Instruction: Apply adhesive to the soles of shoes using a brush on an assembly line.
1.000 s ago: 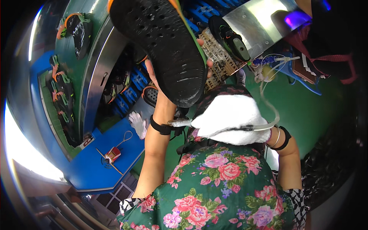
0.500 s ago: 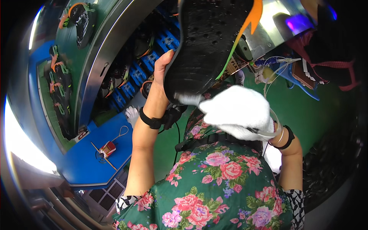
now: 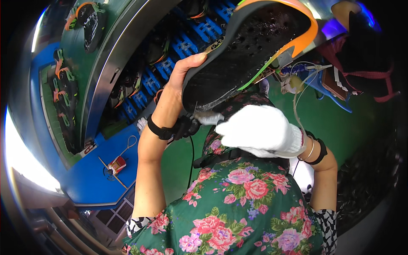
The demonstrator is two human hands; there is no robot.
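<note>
My bare left hand (image 3: 182, 72) grips the edge of a black shoe sole (image 3: 238, 59) with an orange and green rim. Thumb up along the side, it holds the sole tilted in front of me; its other fingers are hidden underneath. The sole's inner face has small holes and shines wet in places. In a white knitted glove, my right hand (image 3: 257, 129) is closed around a brush, whose pale bristle end (image 3: 208, 117) lies at the sole's rounded near end. The brush's handle is hidden inside the glove.
Blue racks (image 3: 185, 44) carrying shoe parts run behind a curved metal edge (image 3: 117, 55). More soles (image 3: 63, 97) lie at the far left. A small red and white container (image 3: 118, 165) with sticks sits on a blue table (image 3: 91, 182). Cables (image 3: 296, 102) hang at right.
The sole has swung down and tilted to the right, showing more of its orange-rimmed far end. My left forearm has shifted left, and the brush has moved slightly down along the near edge.
</note>
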